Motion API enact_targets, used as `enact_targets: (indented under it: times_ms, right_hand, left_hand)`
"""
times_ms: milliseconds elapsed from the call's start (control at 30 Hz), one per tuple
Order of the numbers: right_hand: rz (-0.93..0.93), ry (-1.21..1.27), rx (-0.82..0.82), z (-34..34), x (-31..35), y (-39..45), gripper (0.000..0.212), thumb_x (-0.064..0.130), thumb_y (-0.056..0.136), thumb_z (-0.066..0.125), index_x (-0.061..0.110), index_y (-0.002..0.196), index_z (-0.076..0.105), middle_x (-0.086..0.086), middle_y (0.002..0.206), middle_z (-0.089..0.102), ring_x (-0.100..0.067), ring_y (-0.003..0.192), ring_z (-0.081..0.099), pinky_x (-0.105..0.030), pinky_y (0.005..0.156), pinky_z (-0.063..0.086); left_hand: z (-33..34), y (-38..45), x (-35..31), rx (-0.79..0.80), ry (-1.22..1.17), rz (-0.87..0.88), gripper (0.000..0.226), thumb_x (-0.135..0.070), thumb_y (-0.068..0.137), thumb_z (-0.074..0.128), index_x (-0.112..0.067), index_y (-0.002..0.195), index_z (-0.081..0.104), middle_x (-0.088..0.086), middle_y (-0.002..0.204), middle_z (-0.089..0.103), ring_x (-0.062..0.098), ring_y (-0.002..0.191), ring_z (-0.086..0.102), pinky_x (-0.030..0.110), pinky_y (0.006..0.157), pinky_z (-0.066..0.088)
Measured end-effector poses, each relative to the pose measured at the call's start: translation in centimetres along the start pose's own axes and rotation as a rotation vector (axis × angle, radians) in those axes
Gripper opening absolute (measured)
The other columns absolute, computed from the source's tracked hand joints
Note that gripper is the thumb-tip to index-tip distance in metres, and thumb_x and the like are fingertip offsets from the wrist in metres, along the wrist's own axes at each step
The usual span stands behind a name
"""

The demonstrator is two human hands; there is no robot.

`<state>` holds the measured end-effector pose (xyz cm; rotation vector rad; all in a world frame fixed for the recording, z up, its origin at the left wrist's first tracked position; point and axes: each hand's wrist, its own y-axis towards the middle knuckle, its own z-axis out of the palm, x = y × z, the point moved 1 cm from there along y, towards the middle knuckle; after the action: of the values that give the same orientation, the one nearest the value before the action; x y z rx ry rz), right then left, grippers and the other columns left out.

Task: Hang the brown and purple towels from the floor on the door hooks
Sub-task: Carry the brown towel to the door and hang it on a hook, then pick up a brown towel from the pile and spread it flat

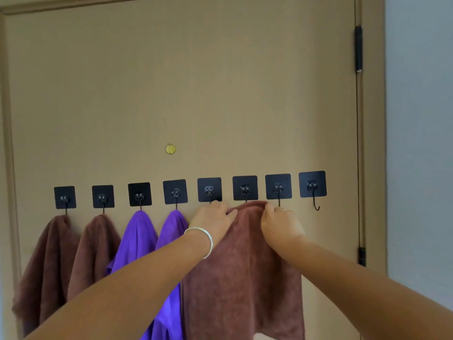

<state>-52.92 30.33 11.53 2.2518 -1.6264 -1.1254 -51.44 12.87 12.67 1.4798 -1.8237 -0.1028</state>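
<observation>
Both forearms in foreground. Left hand [212,220] and right hand [278,220] pinching top edge of brown towel [245,266], bunched under sixth hook [245,188]. Two brown, two purple towels [137,239] hung on left hooks. Rightmost hook [312,185] bare.

— Where do the towels hang?
— Four on the leftmost hooks [65,198] of the door [171,82]; a fifth towel [245,266] at the sixth hook [245,188].
— And the hands?
— Left hand [212,220] and right hand [279,223] flank its top edge.
</observation>
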Motion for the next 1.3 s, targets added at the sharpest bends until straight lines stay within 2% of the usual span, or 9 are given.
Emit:
enact_targets:
  times_ms: [100, 200, 333, 500, 633, 733, 900, 1033, 1300]
  right_hand:
    - [-0.004, 0.145, 0.054, 1.6, 1.1, -1.2, 0.039, 0.007, 0.098, 0.041, -0.001, 0.136, 0.039, -0.016, 0.119, 0.047, -0.026, 0.094, 0.056, -0.033, 0.069, 0.042]
    - [-0.009, 0.35, 0.136, 3.6, 2.1, -2.0, 0.049, 0.02, 0.1, 0.04, 0.01, 0.146, 0.028, -0.014, 0.13, 0.045, -0.031, 0.102, 0.057, -0.037, 0.073, 0.044]
    - [-0.082, 0.472, 0.085, 5.3, 2.5, -3.0, 0.057, 0.029, 0.095, 0.049, 0.023, 0.147, 0.028, -0.01, 0.134, 0.043, -0.031, 0.113, 0.05, -0.039, 0.084, 0.046]
    - [-0.122, 0.355, 0.05, 5.2, 1.9, -3.6, 0.053, 0.037, 0.09, 0.052, 0.029, 0.14, 0.038, -0.007, 0.131, 0.038, -0.028, 0.118, 0.04, -0.04, 0.09, 0.043]
    - [-0.073, 0.35, 0.084, 4.5, 0.4, -4.3, 0.04, 0.033, 0.092, 0.047, 0.027, 0.132, 0.047, -0.004, 0.124, 0.045, -0.026, 0.114, 0.045, -0.04, 0.089, 0.041]
    - [0.021, 0.308, 0.038, 3.9, -2.2, -5.5, 0.033, 0.03, 0.094, 0.042, 0.024, 0.125, 0.052, -0.003, 0.114, 0.052, -0.024, 0.101, 0.051, -0.038, 0.081, 0.041]
    - [0.265, 0.243, 0.026, 2.5, -7.1, -8.0, 0.033, 0.03, 0.095, 0.04, 0.024, 0.127, 0.049, -0.001, 0.118, 0.054, -0.022, 0.102, 0.052, -0.036, 0.087, 0.044]
    - [0.408, 0.183, 0.076, 0.2, -9.3, -10.8, 0.04, 0.032, 0.095, 0.043, 0.024, 0.135, 0.043, 0.0, 0.129, 0.049, -0.022, 0.113, 0.05, -0.036, 0.096, 0.043]
    - [0.555, -0.035, 0.159, -5.1, -9.6, -18.0, 0.053, 0.038, 0.095, 0.044, 0.022, 0.144, 0.032, -0.001, 0.143, 0.04, -0.022, 0.127, 0.043, -0.037, 0.105, 0.037]
  left_hand:
    - [0.2, -0.4, -1.3, 0.094, -0.066, -0.045, 0.05, -0.017, 0.098, 0.042, -0.028, 0.145, 0.029, 0.011, 0.124, 0.043, 0.032, 0.112, 0.047, 0.039, 0.079, 0.041]
    - [0.0, -0.5, -2.9, 0.172, -0.161, -0.078, 0.061, -0.013, 0.097, 0.039, -0.03, 0.151, 0.016, 0.011, 0.128, 0.043, 0.034, 0.11, 0.053, 0.038, 0.076, 0.04]
    - [0.8, -1.3, -5.1, 0.274, -0.515, -0.109, 0.035, -0.011, 0.092, 0.043, -0.013, 0.127, 0.046, 0.011, 0.122, 0.055, 0.031, 0.103, 0.058, 0.033, 0.078, 0.042]
    - [0.8, -2.6, -5.2, 0.412, -0.174, 0.03, 0.034, -0.023, 0.103, 0.033, -0.015, 0.131, 0.05, 0.005, 0.13, 0.046, 0.027, 0.116, 0.048, 0.044, 0.087, 0.048]
    - [-0.6, -1.1, -4.1, 0.284, -0.009, -0.023, 0.026, -0.014, 0.093, 0.042, -0.016, 0.109, 0.062, 0.004, 0.114, 0.064, 0.029, 0.105, 0.061, 0.035, 0.068, 0.042]
    - [-3.4, 0.6, -2.2, 0.006, 0.0, -0.019, 0.023, -0.014, 0.088, 0.043, -0.02, 0.099, 0.063, 0.001, 0.103, 0.065, 0.025, 0.091, 0.064, 0.032, 0.064, 0.035]
    - [-5.4, 2.6, -2.3, -0.396, -0.26, 0.241, 0.018, -0.029, 0.094, 0.04, -0.023, 0.104, 0.054, -0.004, 0.098, 0.055, 0.021, 0.087, 0.057, 0.032, 0.057, 0.033]
    - [-5.3, 2.9, -4.7, -0.331, -0.451, 0.349, 0.044, -0.045, 0.098, 0.037, -0.023, 0.135, 0.038, -0.002, 0.118, 0.052, 0.022, 0.104, 0.054, 0.037, 0.079, 0.045]
    - [-5.7, 2.5, -8.7, -0.358, -0.574, 0.472, 0.06, -0.055, 0.096, 0.035, -0.022, 0.146, 0.026, 0.0, 0.135, 0.047, 0.022, 0.124, 0.045, 0.038, 0.101, 0.035]
